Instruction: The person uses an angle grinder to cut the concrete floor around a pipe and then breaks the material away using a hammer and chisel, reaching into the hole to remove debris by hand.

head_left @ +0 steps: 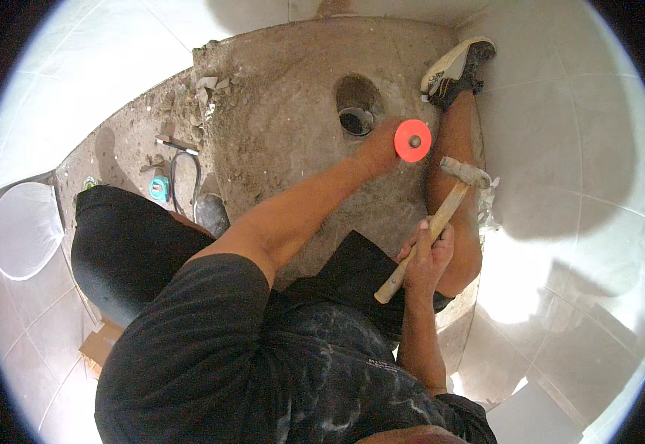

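Note:
My left hand (383, 143) is closed around a chisel (415, 140) with a round orange-red hand guard. The guard hides most of the fingers, and the blade is out of sight below it. My right hand (429, 260) grips a hammer (449, 205) partway along its wooden handle. The hammer's dusty, pale-crusted head points up and right, close to my right shin and a short way below the guard, apart from it. Beyond my left hand, a round hole (357, 118) with a pipe opening sits in the rough concrete floor (285, 140).
Broken rubble (207, 89) lies along the far left floor edge. A teal tape measure (159, 188), a dark cable (175, 177) and a marker-like stick (176, 144) lie left. Tiled walls (552, 111) close in at right and back. A white oval piece (28, 231) and cardboard (99, 344) stand left.

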Motion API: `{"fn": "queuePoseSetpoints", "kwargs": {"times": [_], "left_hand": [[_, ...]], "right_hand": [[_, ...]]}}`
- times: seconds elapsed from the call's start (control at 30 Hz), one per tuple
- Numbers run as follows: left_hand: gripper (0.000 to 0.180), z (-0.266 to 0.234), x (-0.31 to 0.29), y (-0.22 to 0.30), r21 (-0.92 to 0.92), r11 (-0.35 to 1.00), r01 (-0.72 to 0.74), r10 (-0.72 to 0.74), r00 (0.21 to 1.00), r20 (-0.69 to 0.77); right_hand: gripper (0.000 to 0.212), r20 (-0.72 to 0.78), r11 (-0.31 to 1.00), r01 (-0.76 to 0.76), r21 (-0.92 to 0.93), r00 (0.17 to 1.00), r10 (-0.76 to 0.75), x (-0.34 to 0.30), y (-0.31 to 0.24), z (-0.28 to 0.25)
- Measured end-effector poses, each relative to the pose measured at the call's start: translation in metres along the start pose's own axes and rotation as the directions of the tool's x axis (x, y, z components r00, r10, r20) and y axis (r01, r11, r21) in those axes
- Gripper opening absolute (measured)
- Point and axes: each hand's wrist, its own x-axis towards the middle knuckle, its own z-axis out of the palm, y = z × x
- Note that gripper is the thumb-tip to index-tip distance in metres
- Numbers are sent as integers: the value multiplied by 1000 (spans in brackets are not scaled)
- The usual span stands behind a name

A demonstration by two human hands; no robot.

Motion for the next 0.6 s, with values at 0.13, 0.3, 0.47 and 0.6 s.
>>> {"fn": "queuePoseSetpoints", "kwargs": {"times": [0.13,0.3,0.47,0.6], "left_hand": [[30,0,9,-12,97,989,-107,111,993,-34],[33,-12,16,-3,107,983,-153,157,987,-37],[35,-14,20,-10,146,985,-97,89,994,59],[37,-9,22,-25,90,986,-142,138,989,47]], "right_hand": [[18,-8,999,-39,10,999,39,2,-3,4],[21,-42,999,-39,-13,998,38,6,-4,8],[26,-14,999,-35,-20,999,34,11,-8,11],[31,-13,999,-4,32,1000,5,19,-8,11]]}}
